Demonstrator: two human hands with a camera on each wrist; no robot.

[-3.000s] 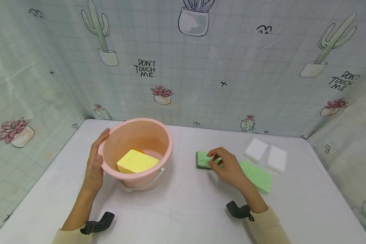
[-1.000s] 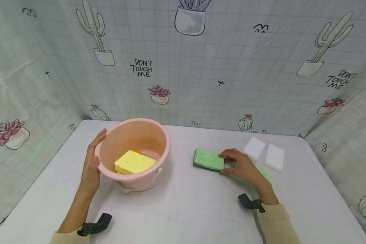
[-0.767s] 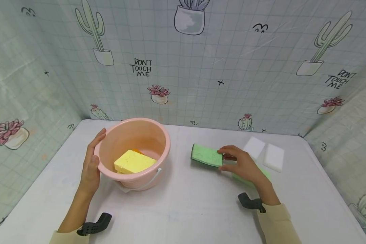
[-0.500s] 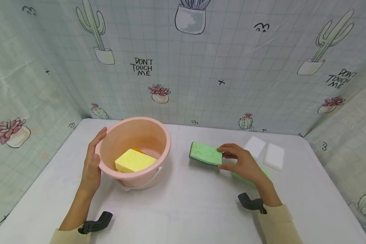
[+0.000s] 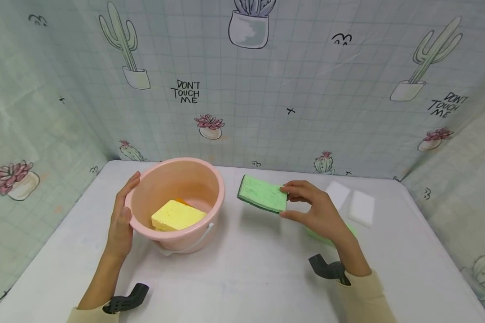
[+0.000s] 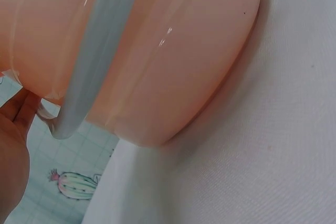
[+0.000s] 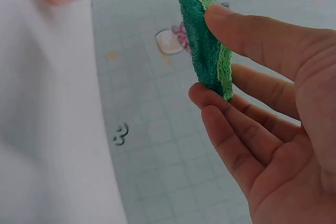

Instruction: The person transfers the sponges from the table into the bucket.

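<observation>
My right hand [image 5: 317, 208] pinches a light green sponge [image 5: 263, 194] with a dark green scouring side by its right edge, tilted above the table. In the right wrist view, the thumb and fingertips press the sponge [image 7: 205, 40] from opposite edges. A pink bucket [image 5: 177, 240] with a pale handle stands at left, with a yellow sponge [image 5: 178, 215] inside and a bit of orange behind it. My left hand [image 5: 120, 224] rests against the bucket's left rim, fingers fairly straight. In the left wrist view, its fingertips [image 6: 23, 103] touch the bucket's side.
On the white table [image 5: 234, 278], two white sponges [image 5: 361, 209] lie at right. Another light green sponge [image 5: 322, 237] lies partly hidden under the right forearm. A cactus-print cloth [image 5: 242, 89] hangs behind the table and along its sides.
My right hand has taken hold of the green scouring sponge, raised it off the table and moved it left toward the bucket. The left hand stays at the bucket rim.
</observation>
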